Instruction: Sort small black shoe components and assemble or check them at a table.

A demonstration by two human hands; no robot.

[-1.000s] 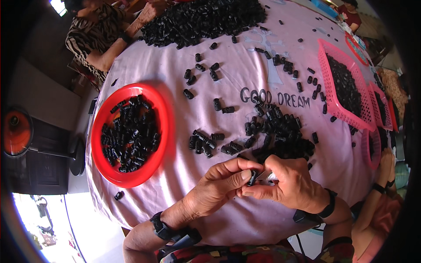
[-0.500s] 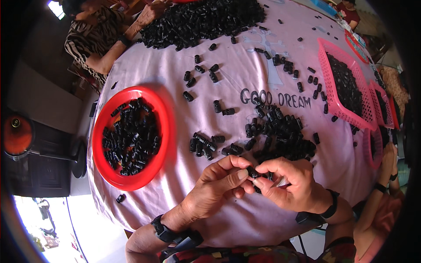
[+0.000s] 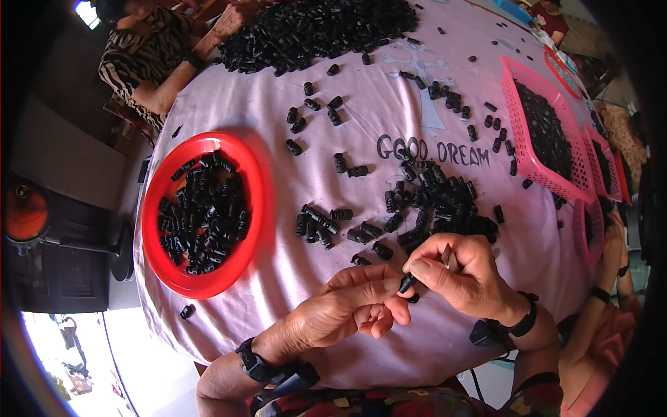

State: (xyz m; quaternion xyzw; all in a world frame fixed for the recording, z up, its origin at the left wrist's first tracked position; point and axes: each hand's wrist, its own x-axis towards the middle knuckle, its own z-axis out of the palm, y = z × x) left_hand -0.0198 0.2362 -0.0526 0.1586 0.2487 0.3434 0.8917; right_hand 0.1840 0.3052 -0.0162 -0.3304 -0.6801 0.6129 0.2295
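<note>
A small black cylindrical plastic piece, much like a cord lock (image 3: 407, 281), is pinched between my two hands near the table's front edge. My left hand (image 3: 347, 302) grips it between thumb and forefinger, the other fingers curled loosely. At its upper end, the thumb and forefinger of my right hand (image 3: 462, 278) are closed. A thin pale pointed sliver, perhaps a blade (image 3: 448, 257), sticks up from my right fingers; its lower part is hidden. Another black piece (image 3: 414, 298) shows just below the right fingers. A heap of like pieces (image 3: 445, 198) lies just beyond my hands.
A red basin (image 3: 257, 208) of black pieces stands left. Pink baskets (image 3: 531, 167) holding black parts line the right side. A large black pile (image 3: 319, 35) covers the far end of the pink tablecloth (image 3: 299, 187), beside a person in a striped top (image 3: 142, 59). Another person's forearm (image 3: 590, 320) is at right.
My right hand has risen and turned, and the pale sliver now points upward. The left fingers have drawn down a little; the held black piece is tilted differently.
</note>
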